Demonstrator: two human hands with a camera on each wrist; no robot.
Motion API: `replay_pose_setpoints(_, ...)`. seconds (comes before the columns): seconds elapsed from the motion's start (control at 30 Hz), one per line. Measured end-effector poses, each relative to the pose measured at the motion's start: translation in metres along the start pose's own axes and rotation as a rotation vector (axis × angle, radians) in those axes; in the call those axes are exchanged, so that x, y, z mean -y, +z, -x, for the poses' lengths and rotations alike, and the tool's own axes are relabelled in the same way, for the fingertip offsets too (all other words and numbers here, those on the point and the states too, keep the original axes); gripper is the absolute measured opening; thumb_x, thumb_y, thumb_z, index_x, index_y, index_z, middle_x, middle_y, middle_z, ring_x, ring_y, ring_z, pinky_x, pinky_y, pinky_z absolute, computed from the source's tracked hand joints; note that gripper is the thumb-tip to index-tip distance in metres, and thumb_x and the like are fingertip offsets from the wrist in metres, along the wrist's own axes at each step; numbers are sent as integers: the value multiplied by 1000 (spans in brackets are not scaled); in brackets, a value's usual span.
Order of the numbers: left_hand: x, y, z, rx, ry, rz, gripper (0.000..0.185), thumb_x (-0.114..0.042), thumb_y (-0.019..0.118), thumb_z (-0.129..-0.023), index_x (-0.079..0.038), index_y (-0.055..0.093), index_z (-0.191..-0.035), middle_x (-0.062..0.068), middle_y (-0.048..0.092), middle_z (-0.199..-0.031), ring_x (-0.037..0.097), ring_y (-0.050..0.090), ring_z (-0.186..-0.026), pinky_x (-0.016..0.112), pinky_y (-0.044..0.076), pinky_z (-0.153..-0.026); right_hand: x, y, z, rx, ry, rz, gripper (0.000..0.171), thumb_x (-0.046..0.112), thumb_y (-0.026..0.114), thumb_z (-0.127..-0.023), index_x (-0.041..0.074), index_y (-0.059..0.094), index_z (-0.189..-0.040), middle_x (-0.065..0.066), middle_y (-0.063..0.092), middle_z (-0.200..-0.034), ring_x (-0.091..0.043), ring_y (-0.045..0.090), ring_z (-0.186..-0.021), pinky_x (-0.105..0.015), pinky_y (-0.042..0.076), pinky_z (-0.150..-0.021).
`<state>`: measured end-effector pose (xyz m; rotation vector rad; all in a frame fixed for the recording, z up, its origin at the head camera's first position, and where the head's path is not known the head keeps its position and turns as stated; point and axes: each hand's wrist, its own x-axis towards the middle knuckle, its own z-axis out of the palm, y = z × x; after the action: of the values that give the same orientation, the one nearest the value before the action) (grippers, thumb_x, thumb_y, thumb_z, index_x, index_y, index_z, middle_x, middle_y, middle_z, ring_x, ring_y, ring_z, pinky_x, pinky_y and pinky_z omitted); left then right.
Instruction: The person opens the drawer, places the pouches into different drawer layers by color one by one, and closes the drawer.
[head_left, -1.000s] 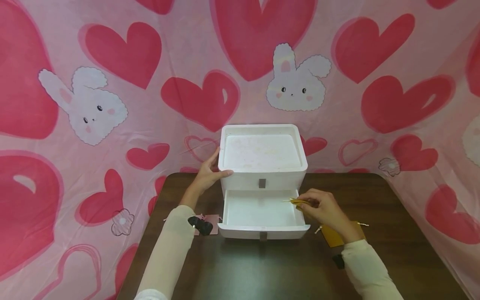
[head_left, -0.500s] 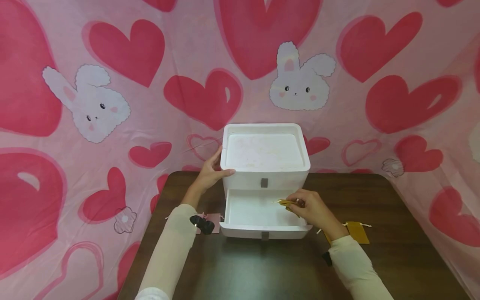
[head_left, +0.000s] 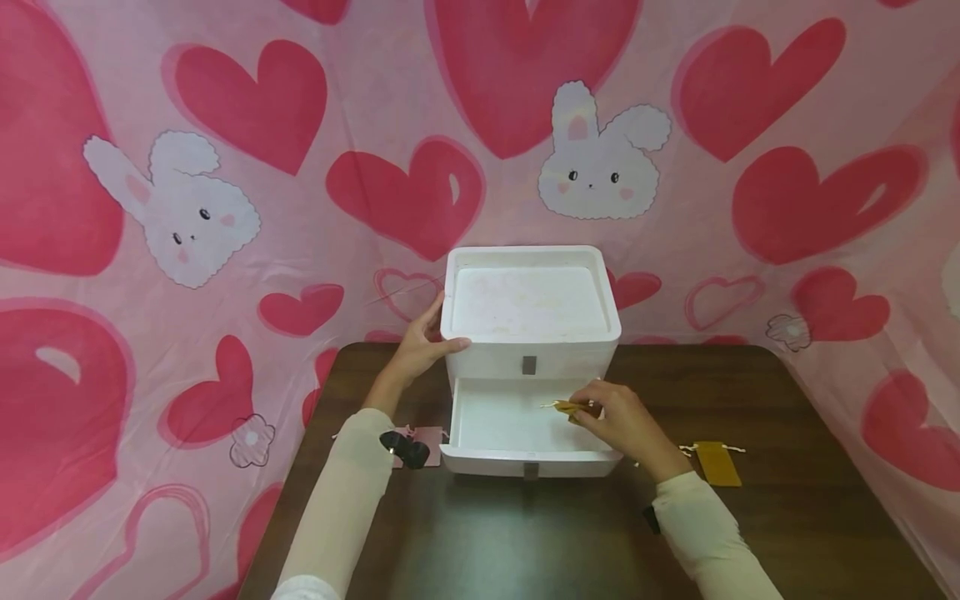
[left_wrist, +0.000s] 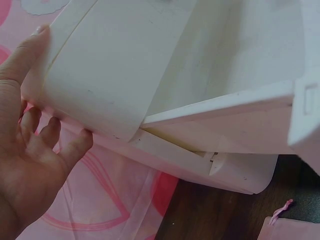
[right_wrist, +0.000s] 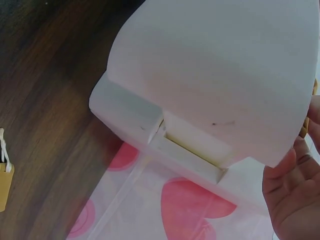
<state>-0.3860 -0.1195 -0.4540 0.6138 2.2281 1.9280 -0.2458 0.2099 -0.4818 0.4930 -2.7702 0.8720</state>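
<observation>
A: What is the right hand [head_left: 626, 425] doing?

B: It pinches a small mustard-yellow drawstring pouch [head_left: 572, 407] between thumb and fingertips, over the right part of the open lower drawer [head_left: 525, 454], at the centre of the head view. A thin pale cord sticks out of the pouch to the left. The pouch looks flat and limp, though it is small here, so I cannot tell whether it touches the drawer floor.

A: And the left hand [head_left: 420, 346]?

B: It grips the upper left corner of the white 2-drawer storage box [head_left: 529, 300], thumb on the top rim, fingers round the side. In the left wrist view the fingers [left_wrist: 75, 147] curl loosely against the box's white wall [left_wrist: 115, 70].

A: How does the box look?

B: White plastic, rounded corners, a shallow recessed top, a small grey tab on each drawer front. The upper drawer is closed; the lower one is pulled out toward the person, with a bare white floor.

A: Anything else on the dark wooden table [head_left: 487, 533]?

B: A second mustard pouch [head_left: 716, 462] lies right of the box, well apart from the drawer. At lower left of the box a pink pouch [head_left: 427, 442] lies partly behind the left sleeve. A heart-and-bunny cloth [head_left: 225, 208] hangs behind.
</observation>
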Motion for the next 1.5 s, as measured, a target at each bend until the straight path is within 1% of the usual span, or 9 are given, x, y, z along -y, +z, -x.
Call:
replay_pose_setpoints(0.23,0,0,0,-3,-23,-1,101,-7,78,-87,-25,17,-164,1,25,-171,27,30,-157,51,31,-126,4,-1,3,40,89,35,21,15,83,-84,16,79,-104,6,72,-92,-10,61,-81,-31,59,-78)
replay_pose_setpoints(0.37,-1,-1,0,0,-38,-8,100,-7,77,-88,-27,15,-164,1,25,-171,27,29,-157,51,31,-125,4,1,4,43,113,48,23,16,84,-83,16,78,-106,5,73,-95,-17,64,-86,-36,58,-81)
replay_pose_setpoints(0.47,-1,-1,-1,6,-49,2,101,-5,77,-88,-25,14,-164,2,23,-171,28,28,-157,51,31,-125,3,3,5,29,114,66,25,18,85,-82,17,78,-106,4,73,-96,-20,64,-88,-38,57,-82)
replay_pose_setpoints(0.63,-2,-2,-3,15,-59,12,101,-1,76,-87,-17,13,-165,6,21,-171,31,26,-157,52,30,-125,2,5,7,-1,85,102,26,19,86,-81,16,78,-106,2,73,-100,-19,62,-91,-44,59,-86)
replay_pose_setpoints(0.77,-1,-1,-3,8,-48,28,101,-1,75,-87,-20,13,-165,2,21,-172,28,26,-158,51,29,-126,2,6,10,-11,77,105,32,21,85,-82,13,76,-112,-6,73,-114,-28,66,-107,-54,58,-96)
replay_pose_setpoints(0.87,-1,0,-2,0,-40,20,100,-4,76,-88,-24,15,-164,-1,22,-171,26,27,-158,50,29,-126,2,6,12,0,91,102,42,25,83,-83,11,73,-121,-11,70,-128,-35,63,-120,-59,54,-102)
replay_pose_setpoints(1.0,0,0,0,-3,-32,-3,99,-8,77,-88,-26,17,-164,-2,24,-171,26,29,-157,52,30,-126,3,7,13,19,111,114,55,31,83,-83,13,67,-132,-12,63,-142,-38,57,-130,-64,49,-105)
replay_pose_setpoints(1.2,1,0,-1,-6,-33,-18,99,-10,79,-87,-27,18,-164,0,26,-170,27,31,-156,52,33,-124,3,7,14,27,109,131,67,36,83,-82,14,60,-141,-12,55,-151,-38,51,-136,-66,46,-108)
replay_pose_setpoints(1.5,1,0,0,-6,-26,-3,101,-8,79,-87,-24,17,-164,-1,23,-171,26,29,-157,52,30,-126,2,4,16,35,126,116,71,40,80,-83,17,55,-145,-10,53,-153,-38,50,-138,-66,45,-109)
